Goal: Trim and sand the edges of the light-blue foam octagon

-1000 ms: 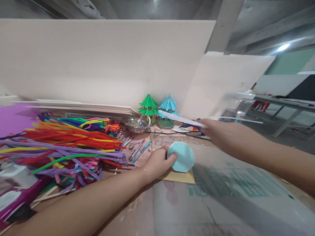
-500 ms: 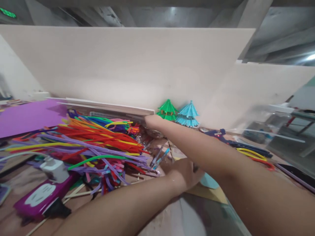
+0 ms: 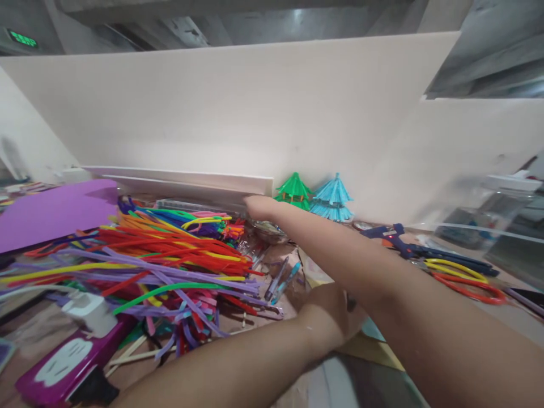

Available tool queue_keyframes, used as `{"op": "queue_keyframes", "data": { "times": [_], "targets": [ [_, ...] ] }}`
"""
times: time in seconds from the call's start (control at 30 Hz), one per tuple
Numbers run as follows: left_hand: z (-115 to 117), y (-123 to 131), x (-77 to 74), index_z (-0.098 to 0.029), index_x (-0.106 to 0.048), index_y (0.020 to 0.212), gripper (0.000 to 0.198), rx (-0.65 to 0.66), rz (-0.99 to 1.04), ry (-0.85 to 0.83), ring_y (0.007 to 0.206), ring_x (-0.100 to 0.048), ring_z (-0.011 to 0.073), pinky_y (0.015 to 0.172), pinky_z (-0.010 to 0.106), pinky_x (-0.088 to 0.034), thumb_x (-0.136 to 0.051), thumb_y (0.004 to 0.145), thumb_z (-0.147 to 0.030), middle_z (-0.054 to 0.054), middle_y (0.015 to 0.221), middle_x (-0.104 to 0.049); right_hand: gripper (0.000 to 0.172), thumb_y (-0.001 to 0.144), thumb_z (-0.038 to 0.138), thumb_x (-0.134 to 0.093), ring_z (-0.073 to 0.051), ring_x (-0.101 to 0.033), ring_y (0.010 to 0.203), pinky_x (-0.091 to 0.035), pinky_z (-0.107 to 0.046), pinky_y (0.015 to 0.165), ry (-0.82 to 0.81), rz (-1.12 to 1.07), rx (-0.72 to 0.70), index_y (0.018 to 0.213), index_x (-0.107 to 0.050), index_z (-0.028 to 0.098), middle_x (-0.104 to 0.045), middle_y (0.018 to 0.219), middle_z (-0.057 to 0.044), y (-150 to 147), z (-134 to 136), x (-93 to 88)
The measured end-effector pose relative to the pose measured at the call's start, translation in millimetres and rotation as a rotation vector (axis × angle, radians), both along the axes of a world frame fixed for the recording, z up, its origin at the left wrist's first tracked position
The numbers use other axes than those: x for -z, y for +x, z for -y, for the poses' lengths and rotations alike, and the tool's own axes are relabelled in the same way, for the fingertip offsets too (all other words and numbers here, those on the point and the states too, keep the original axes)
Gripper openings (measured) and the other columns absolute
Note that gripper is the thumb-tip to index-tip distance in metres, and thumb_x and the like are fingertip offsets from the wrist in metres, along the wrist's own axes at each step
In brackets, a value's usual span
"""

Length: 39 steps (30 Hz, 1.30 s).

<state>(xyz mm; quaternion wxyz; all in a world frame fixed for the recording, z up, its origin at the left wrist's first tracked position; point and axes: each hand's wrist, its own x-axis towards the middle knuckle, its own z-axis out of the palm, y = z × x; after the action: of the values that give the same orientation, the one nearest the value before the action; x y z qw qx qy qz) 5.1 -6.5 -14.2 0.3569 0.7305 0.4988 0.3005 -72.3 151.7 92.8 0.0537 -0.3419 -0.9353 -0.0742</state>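
My right arm reaches across to the back of the table, where my right hand [image 3: 260, 208] is beside white boards [image 3: 191, 184] and above a small clear packet [image 3: 268, 231]; its fingers are hidden. My left hand [image 3: 334, 313] rests lower down, under my right forearm, near a light blue piece [image 3: 373, 328] and a yellowish sheet [image 3: 374, 349]. The fingers of my left hand are mostly hidden, and a small dark thing shows beside it. Left of my hands lies a big pile of coloured pipe cleaners [image 3: 178, 243]. Two pens [image 3: 285, 281] lie between the pile and my left hand.
A green paper tree [image 3: 294, 191] and a blue one [image 3: 332, 198] stand against the white wall. On the right are a glue gun [image 3: 387, 235], scissors [image 3: 467, 281] and a clear container [image 3: 505, 209]. A purple power strip [image 3: 72, 357] and purple sheet [image 3: 59, 209] are left.
The view has shifted slightly, so the trees, glue gun and scissors appear farther right. My right hand stays at the back, and my left hand stays under my right forearm.
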Motion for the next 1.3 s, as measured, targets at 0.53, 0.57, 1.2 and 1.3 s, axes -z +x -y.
{"op": "queue_keyframes", "data": {
  "times": [0.53,0.57,1.2,1.3],
  "targets": [
    [-1.1,-7.7,-18.8,-0.017,-0.054,0.09,0.03,-0.105,0.182,0.215,0.082,-0.056,0.0214,0.074,0.032,-0.045,-0.037,0.09,-0.042,0.006,0.086,-0.061,0.028,0.087,0.036,-0.055,-0.019,-0.064,0.091,-0.052,-0.033,0.079,-0.026,-1.009,-0.02,0.107,-0.058,0.018,-0.066,0.103,-0.009,227.3,119.4,10.7],
    [-1.8,-7.3,-19.0,-0.017,-0.056,0.093,0.031,-0.093,0.2,0.23,0.085,-0.057,0.0217,0.076,0.032,-0.045,-0.039,0.09,-0.043,0.007,0.089,-0.062,0.032,0.084,0.039,-0.058,-0.019,-0.063,0.088,-0.052,-0.033,0.076,-0.078,-1.065,0.037,0.108,-0.057,0.017,-0.065,0.1,-0.009,241.0,122.8,22.7],
    [1.1,-4.9,-30.3,-0.017,-0.064,0.093,0.031,0.013,0.141,0.083,0.078,-0.064,0.0188,0.07,0.03,-0.051,-0.06,0.081,-0.046,0.003,0.087,-0.069,0.033,0.078,0.048,-0.064,-0.016,-0.063,0.077,-0.052,-0.029,0.069,-0.833,-1.34,0.154,0.094,-0.064,0.019,-0.069,0.087,-0.003,268.9,161.4,83.9],
    [3.3,-4.1,-32.6,-0.017,-0.065,0.094,0.03,0.058,0.091,0.105,0.081,-0.064,0.0195,0.072,0.03,-0.051,-0.062,0.08,-0.043,0.004,0.091,-0.07,0.04,0.075,0.05,-0.068,-0.017,-0.063,0.08,-0.052,-0.029,0.07,-0.868,-1.301,0.138,0.099,-0.063,0.019,-0.069,0.094,-0.004,268.3,163.4,85.1]
  ]
}}
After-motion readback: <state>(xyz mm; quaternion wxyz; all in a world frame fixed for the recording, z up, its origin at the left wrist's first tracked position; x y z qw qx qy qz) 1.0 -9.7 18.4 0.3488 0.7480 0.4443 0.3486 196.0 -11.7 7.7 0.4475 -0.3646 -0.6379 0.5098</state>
